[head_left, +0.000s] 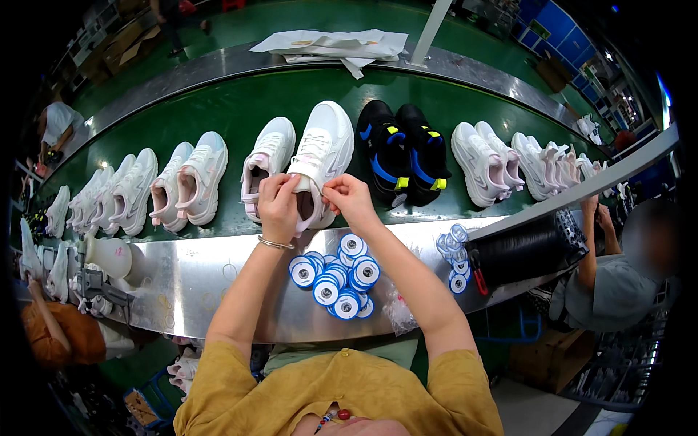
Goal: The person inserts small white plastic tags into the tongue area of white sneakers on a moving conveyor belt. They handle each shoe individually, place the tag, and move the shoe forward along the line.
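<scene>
A white sneaker point(329, 134) with grey side panels stands on the green belt, its toe pointing away from me. My left hand point(279, 209), with a bangle at the wrist, pinches the top of its tongue. At the right side of the same shoe's collar, my right hand point(352, 203) has thumb and fingertips pressed together; whatever lies between them is too small to make out. Close on the left sits a second white sneaker point(275, 142), partly behind my left hand. Between my forearms, several round blue-rimmed white tags point(325, 291) lie heaped on the metal ledge point(196, 283).
Black-and-blue shoes point(379, 145) stand just right; more white sneakers point(203, 171) line the belt point(240, 91) both ways. Right on the ledge are clear-and-blue discs point(458, 265), a red-handled tool point(480, 280) and a black roll point(520, 251). People work at both sides.
</scene>
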Available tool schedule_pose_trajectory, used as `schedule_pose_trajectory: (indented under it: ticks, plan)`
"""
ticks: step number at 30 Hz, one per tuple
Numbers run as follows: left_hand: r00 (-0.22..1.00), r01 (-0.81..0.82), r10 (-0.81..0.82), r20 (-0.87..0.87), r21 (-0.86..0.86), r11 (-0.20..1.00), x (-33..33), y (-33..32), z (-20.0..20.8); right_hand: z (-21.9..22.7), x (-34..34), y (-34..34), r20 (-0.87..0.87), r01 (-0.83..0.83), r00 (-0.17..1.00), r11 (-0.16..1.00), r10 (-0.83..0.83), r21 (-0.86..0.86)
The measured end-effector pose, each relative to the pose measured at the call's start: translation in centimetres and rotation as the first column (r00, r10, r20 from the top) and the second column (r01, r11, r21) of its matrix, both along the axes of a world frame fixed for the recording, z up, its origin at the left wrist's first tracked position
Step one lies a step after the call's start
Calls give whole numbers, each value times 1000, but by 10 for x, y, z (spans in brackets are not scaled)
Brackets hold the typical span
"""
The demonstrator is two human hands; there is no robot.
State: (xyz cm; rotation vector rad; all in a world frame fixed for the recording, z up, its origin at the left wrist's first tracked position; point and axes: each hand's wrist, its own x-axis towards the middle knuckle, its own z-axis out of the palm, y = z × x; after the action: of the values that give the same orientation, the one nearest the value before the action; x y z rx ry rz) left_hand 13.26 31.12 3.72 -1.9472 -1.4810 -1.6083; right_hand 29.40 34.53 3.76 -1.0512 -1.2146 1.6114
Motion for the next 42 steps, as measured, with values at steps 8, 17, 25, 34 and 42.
schedule_pose_trajectory:
  ticks: [8,17,25,34,42]
  plan:
    - [998,-24,18,-66,-97,995,6,7,18,37,44,-1,208,-2,978,1000,8,-31]
    - [994,-31,58,97,-257,966,27,-25,5,60,184,-75,524,-6,851,997,-35,76]
    - [977,155,-111,184,-250,956,89,-190,28,25,150,-151,878,-289,477,939,-28,187]
    - [797,585,-592,121,-404,703,99,-515,58,9,143,-426,819,-252,553,906,-153,339]
    - [817,516,-564,-119,-285,808,72,-615,30,27,40,-516,514,-85,843,904,-158,419]
